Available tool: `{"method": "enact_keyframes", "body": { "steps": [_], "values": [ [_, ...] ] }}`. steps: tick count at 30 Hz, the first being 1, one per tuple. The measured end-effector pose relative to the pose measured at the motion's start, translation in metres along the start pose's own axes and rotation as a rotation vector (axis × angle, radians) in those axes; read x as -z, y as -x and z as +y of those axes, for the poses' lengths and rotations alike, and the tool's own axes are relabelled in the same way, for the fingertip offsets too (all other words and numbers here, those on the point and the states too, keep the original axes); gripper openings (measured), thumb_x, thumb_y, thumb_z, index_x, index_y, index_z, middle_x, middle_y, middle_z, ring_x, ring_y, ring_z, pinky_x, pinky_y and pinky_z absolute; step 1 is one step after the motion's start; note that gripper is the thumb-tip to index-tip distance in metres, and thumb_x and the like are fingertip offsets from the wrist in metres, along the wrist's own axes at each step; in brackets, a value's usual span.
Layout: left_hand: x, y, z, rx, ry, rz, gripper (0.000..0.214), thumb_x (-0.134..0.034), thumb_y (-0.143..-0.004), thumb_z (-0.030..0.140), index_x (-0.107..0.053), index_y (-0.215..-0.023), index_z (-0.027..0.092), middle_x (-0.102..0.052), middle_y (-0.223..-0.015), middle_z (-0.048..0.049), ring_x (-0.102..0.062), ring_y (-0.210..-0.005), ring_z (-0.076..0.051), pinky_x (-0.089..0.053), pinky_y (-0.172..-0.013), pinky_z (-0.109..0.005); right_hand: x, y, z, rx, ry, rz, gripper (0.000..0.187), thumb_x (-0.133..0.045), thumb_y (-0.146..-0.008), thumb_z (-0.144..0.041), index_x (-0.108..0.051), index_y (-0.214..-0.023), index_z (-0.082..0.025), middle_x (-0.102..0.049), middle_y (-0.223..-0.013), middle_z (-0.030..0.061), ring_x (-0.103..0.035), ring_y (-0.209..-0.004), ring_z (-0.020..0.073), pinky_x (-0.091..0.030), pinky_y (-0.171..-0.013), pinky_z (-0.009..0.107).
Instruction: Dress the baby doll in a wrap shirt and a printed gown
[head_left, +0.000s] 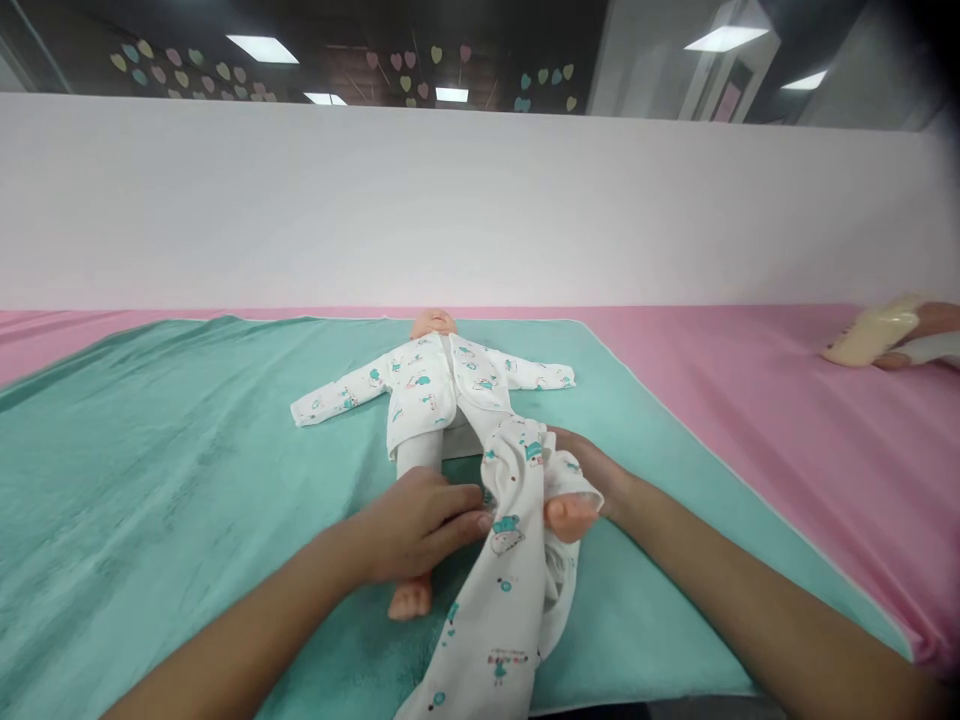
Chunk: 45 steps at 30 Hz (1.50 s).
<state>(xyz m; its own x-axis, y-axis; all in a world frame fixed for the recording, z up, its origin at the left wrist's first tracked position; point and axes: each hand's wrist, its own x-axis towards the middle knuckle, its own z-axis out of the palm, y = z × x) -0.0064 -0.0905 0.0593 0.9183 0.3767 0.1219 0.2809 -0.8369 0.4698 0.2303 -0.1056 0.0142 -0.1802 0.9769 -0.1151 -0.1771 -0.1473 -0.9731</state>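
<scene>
A baby doll [433,322] lies on its back on the teal cloth, head away from me. It wears a white printed jacket [424,385], sleeves spread out. White printed pants [510,560] cover its leg on my right, and its foot [570,517] pokes out of the cuff. The other pant leg trails toward me. The doll's other leg is outside the pants, its foot [410,598] on the cloth. My left hand [427,520] is closed, pinching the pants' edge between thumb and fingers. Beside the covered leg, my right hand [589,462] touches the pants; its fingers are mostly hidden behind them.
The teal cloth [187,480] lies over a pink sheet [720,380]. A low white wall [465,210] stands behind. At the far right, another person's hand [934,320] is beside a cream-coloured object [870,335]. Dark glass with heart stickers is above the wall.
</scene>
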Motion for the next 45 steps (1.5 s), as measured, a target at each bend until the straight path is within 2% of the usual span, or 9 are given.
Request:
{"method": "enact_keyframes", "body": {
  "steps": [5, 9, 13, 17, 22, 27, 32, 41, 45],
  "values": [
    [0.005, 0.002, -0.001, 0.125, 0.094, 0.020, 0.035, -0.034, -0.091, 0.042, -0.049, -0.068, 0.019, -0.051, -0.059, 0.0021, -0.044, -0.054, -0.011, -0.027, -0.054, -0.025, -0.003, -0.002, 0.002, -0.027, 0.017, 0.051, 0.019, -0.058, -0.063, -0.014, -0.056, -0.082, -0.019, -0.060, -0.072, -0.0020, -0.053, -0.062, 0.0110, -0.040, -0.056, 0.022],
    [0.000, -0.003, -0.001, 0.342, 0.256, 0.173, 0.028, -0.045, -0.084, 0.048, -0.052, -0.089, 0.022, -0.059, -0.078, 0.0003, -0.052, -0.069, -0.016, -0.034, -0.058, -0.026, 0.002, -0.004, 0.000, 0.142, 0.112, 0.130, 0.017, -0.054, -0.061, -0.009, -0.054, -0.075, -0.018, -0.059, -0.071, -0.0033, -0.051, -0.062, 0.0101, -0.039, -0.057, 0.021],
    [-0.004, -0.006, -0.009, 0.390, 0.430, 0.252, 0.031, -0.050, -0.082, 0.038, -0.049, -0.110, 0.024, -0.059, -0.098, -0.0030, -0.055, -0.088, -0.020, -0.041, -0.074, -0.031, 0.004, -0.003, -0.002, 0.154, 0.020, 0.104, 0.017, -0.054, -0.059, -0.009, -0.054, -0.073, -0.018, -0.058, -0.069, -0.0023, -0.051, -0.060, 0.0110, -0.038, -0.054, 0.022],
    [0.004, -0.004, -0.009, 0.370, 0.631, 0.116, 0.039, -0.060, -0.072, 0.024, -0.049, -0.110, 0.024, -0.059, -0.098, -0.0019, -0.056, -0.089, -0.019, -0.043, -0.075, -0.030, -0.004, -0.002, -0.003, 0.094, -0.046, 0.055, 0.014, -0.059, -0.062, -0.014, -0.054, -0.074, -0.018, -0.056, -0.066, -0.0026, -0.049, -0.057, 0.0103, -0.036, -0.053, 0.022],
    [0.022, 0.004, -0.003, 0.282, 0.781, -0.168, 0.014, -0.061, -0.075, 0.025, -0.059, -0.086, 0.019, -0.061, -0.088, -0.0003, -0.054, -0.082, -0.016, -0.040, -0.071, -0.026, -0.006, -0.002, -0.001, 0.133, 0.015, -0.008, 0.009, -0.056, -0.061, -0.011, -0.050, -0.066, -0.017, -0.053, -0.066, -0.0040, -0.044, -0.057, 0.0084, -0.033, -0.055, 0.022],
    [0.026, 0.009, -0.016, 0.308, 1.111, 0.163, 0.013, -0.059, -0.078, 0.027, -0.053, -0.084, 0.017, -0.058, -0.077, 0.0001, -0.053, -0.070, -0.011, -0.038, -0.063, -0.022, 0.006, -0.005, 0.002, 0.118, 0.083, 0.058, 0.010, -0.052, -0.054, -0.008, -0.049, -0.059, -0.017, -0.051, -0.061, -0.0043, -0.044, -0.057, 0.0098, -0.030, -0.054, 0.022],
    [0.028, 0.009, -0.024, 0.352, 1.123, 0.457, 0.015, -0.059, -0.079, 0.030, -0.051, -0.080, 0.018, -0.055, -0.067, 0.0023, -0.048, -0.057, -0.009, -0.034, -0.053, -0.019, 0.012, -0.006, 0.003, 0.060, 0.105, 0.027, 0.012, -0.053, -0.049, -0.006, -0.049, -0.054, -0.016, -0.049, -0.052, -0.0047, -0.042, -0.052, 0.0104, -0.029, -0.052, 0.023],
    [0.042, 0.014, -0.031, 0.454, 1.081, 0.599, 0.023, -0.060, -0.077, 0.034, -0.048, -0.069, 0.017, -0.047, -0.057, 0.0051, -0.040, -0.048, -0.006, -0.027, -0.044, -0.017, 0.030, 0.004, -0.013, 0.095, -0.034, -0.169, 0.016, -0.050, -0.050, -0.008, -0.051, -0.063, -0.018, -0.048, -0.063, -0.0014, -0.043, -0.062, 0.0142, -0.033, -0.060, 0.027],
    [0.045, 0.018, -0.040, 0.458, 1.185, 0.541, 0.026, -0.061, -0.076, 0.036, -0.048, -0.067, 0.016, -0.045, -0.058, 0.0046, -0.040, -0.048, -0.005, -0.027, -0.043, -0.017, 0.040, 0.001, -0.019, 0.049, -0.086, -0.171, 0.010, -0.055, -0.064, -0.025, -0.055, -0.073, -0.019, -0.055, -0.074, 0.0024, -0.050, -0.071, 0.0180, -0.037, -0.069, 0.032]
  ]
}}
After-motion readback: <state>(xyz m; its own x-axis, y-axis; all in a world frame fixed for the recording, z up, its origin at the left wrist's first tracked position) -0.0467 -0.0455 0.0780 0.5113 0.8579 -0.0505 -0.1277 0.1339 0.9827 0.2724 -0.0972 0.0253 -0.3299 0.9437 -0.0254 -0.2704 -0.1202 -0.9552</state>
